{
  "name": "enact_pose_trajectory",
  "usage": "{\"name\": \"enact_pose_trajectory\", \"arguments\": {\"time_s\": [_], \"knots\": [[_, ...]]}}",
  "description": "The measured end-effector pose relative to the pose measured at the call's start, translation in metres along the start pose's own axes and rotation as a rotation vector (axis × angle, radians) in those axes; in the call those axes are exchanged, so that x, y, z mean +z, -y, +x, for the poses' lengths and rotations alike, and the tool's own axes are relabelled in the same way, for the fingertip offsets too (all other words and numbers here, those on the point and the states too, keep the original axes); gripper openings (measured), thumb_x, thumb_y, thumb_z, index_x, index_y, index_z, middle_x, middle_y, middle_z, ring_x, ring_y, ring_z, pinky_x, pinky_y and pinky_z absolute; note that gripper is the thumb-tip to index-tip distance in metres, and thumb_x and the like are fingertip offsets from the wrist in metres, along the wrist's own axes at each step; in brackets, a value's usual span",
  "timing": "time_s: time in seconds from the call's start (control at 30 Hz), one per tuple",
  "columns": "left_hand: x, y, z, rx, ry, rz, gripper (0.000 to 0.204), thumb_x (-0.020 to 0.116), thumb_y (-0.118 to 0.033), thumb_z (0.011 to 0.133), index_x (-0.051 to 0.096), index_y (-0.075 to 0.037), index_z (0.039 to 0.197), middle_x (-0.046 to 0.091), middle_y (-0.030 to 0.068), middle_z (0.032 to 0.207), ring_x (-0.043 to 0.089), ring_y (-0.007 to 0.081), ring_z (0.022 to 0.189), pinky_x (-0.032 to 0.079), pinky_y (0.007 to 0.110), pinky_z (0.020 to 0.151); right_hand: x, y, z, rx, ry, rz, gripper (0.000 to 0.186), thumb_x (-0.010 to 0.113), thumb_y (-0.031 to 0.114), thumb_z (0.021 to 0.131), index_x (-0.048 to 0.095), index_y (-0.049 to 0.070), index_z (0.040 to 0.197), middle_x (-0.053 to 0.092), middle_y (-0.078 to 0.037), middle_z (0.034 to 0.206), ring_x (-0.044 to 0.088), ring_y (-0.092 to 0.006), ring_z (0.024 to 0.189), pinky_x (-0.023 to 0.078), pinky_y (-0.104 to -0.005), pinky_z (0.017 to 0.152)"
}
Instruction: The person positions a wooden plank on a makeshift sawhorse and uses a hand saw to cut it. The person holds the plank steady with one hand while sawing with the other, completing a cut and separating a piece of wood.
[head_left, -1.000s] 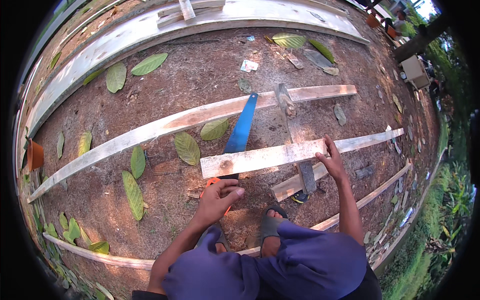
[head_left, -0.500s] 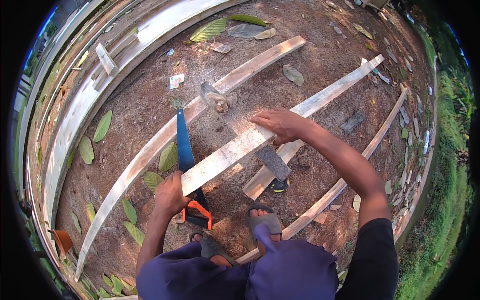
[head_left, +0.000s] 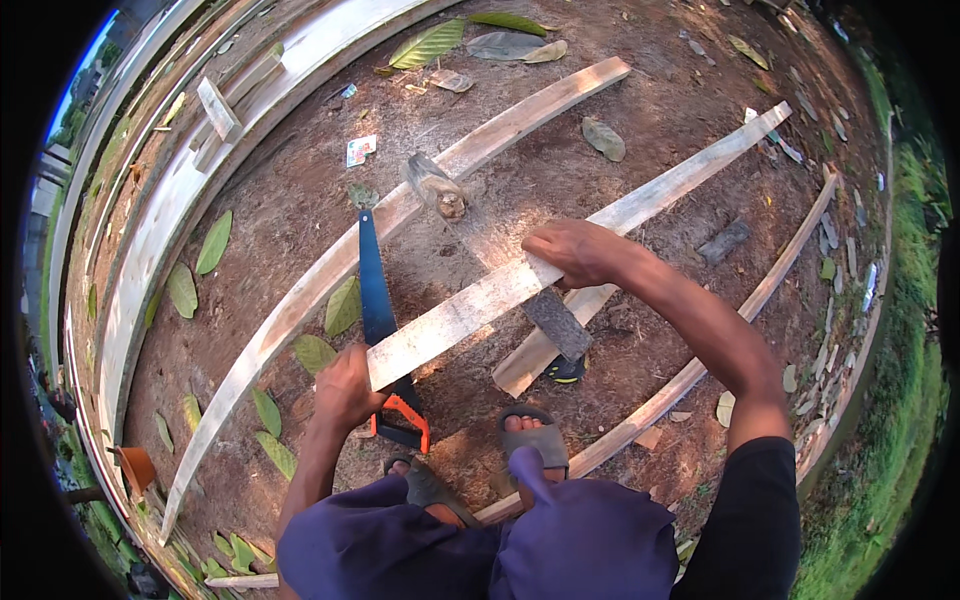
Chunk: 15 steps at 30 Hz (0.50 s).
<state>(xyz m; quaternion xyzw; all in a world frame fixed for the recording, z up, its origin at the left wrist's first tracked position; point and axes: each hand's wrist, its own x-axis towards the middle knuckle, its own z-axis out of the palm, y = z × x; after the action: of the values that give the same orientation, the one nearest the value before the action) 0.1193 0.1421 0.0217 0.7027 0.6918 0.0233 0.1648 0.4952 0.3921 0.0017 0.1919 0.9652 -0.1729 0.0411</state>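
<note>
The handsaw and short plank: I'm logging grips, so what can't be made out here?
- Head view: handsaw handle grip; the left hand and short plank cover it.
- Right hand fingertips fold over the plank's far end.
- Small card on the dirt: too small to tell.

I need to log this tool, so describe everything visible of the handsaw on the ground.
The handsaw has a long blue blade, tapering to its far tip, and an orange-and-black handle nearest the person. It lies flat on the dirt, pointing away from the person, its tip by a long pale plank. A shorter pale board crosses over the blade near the handle. The left hand rests beside the handle at that board's end; whether it touches the saw is unclear.
</note>
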Motion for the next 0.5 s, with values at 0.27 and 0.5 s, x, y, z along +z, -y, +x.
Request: {"name": "enact_pose_trajectory", "arguments": {"time_s": [0.27,0.5], "knots": [[-0.0054,-0.0014,0.0018,0.002,0.040,-0.015,0.046,0.078,-0.016,0.071,0.058,0.000,0.109,0.067,0.0213,0.104,0.068,0.0410,0.099,0.055,0.050,0.084,-0.0039,0.0067,-0.0013,-0.008,0.050,-0.100,0.056,0.091,0.015,0.068,0.053,0.003,0.107,0.065,-0.013,0.104,0.067,-0.0317,0.101,0.053,-0.0434,0.097],[-0.0021,-0.0005,0.0008,0.030,0.020,-0.022,0.044,0.079,-0.017,0.073,0.057,-0.001,0.107,0.067,0.0197,0.104,0.068,0.0387,0.103,0.056,0.050,0.085,-0.0037,0.0086,-0.0037,0.055,0.131,-0.152,0.067,0.092,0.020,0.069,0.050,0.004,0.119,0.063,-0.011,0.110,0.065,-0.0319,0.108,0.049,-0.0438,0.105]]}}
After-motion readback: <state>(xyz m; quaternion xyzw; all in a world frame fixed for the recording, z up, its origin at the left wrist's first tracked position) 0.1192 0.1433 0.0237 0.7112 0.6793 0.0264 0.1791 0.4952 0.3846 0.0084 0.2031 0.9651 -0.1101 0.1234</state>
